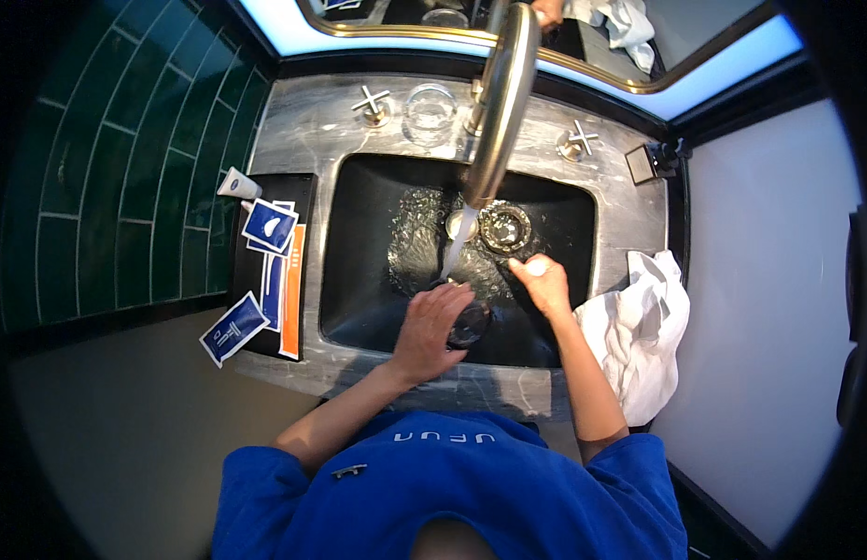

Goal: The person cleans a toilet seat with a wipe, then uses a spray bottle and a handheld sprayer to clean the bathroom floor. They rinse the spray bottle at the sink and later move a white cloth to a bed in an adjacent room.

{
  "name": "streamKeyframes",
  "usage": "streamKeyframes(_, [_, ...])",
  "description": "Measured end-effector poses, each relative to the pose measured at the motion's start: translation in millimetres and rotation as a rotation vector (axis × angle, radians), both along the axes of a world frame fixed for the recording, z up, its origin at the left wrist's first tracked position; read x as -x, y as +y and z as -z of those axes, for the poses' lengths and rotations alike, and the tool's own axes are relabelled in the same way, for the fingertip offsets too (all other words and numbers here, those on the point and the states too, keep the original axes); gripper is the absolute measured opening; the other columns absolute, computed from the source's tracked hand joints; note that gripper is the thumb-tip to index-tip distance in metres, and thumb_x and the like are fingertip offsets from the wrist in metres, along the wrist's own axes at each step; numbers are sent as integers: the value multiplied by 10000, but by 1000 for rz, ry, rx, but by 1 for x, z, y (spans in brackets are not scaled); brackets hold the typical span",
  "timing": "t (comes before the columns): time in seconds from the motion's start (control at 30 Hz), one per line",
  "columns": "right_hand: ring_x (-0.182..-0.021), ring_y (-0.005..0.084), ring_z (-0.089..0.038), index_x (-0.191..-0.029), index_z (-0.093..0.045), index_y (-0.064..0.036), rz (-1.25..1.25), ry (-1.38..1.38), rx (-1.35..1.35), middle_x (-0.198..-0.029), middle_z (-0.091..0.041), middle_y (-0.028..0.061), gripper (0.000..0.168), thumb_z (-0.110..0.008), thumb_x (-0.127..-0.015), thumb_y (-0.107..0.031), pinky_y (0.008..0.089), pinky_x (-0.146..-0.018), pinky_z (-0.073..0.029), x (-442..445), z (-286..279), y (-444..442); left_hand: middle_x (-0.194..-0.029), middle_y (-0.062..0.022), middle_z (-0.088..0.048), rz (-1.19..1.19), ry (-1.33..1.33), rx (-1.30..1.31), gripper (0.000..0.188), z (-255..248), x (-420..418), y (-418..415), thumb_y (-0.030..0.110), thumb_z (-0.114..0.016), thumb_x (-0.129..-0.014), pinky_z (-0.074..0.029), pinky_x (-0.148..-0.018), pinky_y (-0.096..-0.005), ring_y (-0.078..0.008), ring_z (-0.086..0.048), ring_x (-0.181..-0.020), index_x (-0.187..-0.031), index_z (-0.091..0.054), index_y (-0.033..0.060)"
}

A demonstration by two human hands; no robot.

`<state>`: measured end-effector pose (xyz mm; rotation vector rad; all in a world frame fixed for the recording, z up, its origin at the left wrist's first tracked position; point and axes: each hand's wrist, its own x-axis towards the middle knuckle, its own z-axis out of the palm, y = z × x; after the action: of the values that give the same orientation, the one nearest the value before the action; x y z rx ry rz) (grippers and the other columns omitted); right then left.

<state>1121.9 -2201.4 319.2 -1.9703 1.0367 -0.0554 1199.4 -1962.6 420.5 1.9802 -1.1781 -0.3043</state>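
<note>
Water runs from a brushed metal faucet (500,119) into a black rectangular sink (363,231). Over the sink's near part, my left hand (433,329) holds a round clear glass (470,325) beside the stream. My right hand (543,280) is on the right side of the basin, fingers curled; whether something small is in it cannot be told. A glass ashtray-like dish (505,227) lies on the sink bottom, next to the round metal drain (463,225), just beyond my right hand.
Cross-shaped taps (372,110) (577,142) and a clear glass dish (431,110) stand behind the sink. At left, a black tray (248,280) holds packets and a white tube (238,185). A white towel (640,329) and a dark bottle (649,163) are at right.
</note>
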Motion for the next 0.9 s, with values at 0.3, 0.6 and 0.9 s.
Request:
streamKeyframes(0.3, [-830,418,-611,-752,-651,10,-65,180,114,-811,-616,259,320,-554,-821,-287,445,-728,-483,10,-12,28,-1211,-222,-398,-471,128,485,833,-1,-50,-229,86,-786,-570,-346,-997,-412,-378,-407,-1153,-1270,-342,4])
streamKeyframes(0.6, [-520,247,-570,-627,-604,11,114,-45,-184,-546,-574,138,389,-600,-840,-315,363,-545,-439,35,-30,-10,-1202,-227,-384,-753,133,399,900,19,-116,-294,98,-816,-557,-338,-1013,-418,-385,-398,-1168,-1282,-298,-27])
streamKeyframes(0.9, [-567,104,-520,-724,-623,-3,250,-153,-363,-599,-584,43,288,-629,-839,-267,278,-541,-422,36,-30,-26,-1402,-277,-238,-372,151,443,799,74,-42,-241,215,-658,-805,-211,-1081,-453,-392,-278,-1302,-1388,-184,-57])
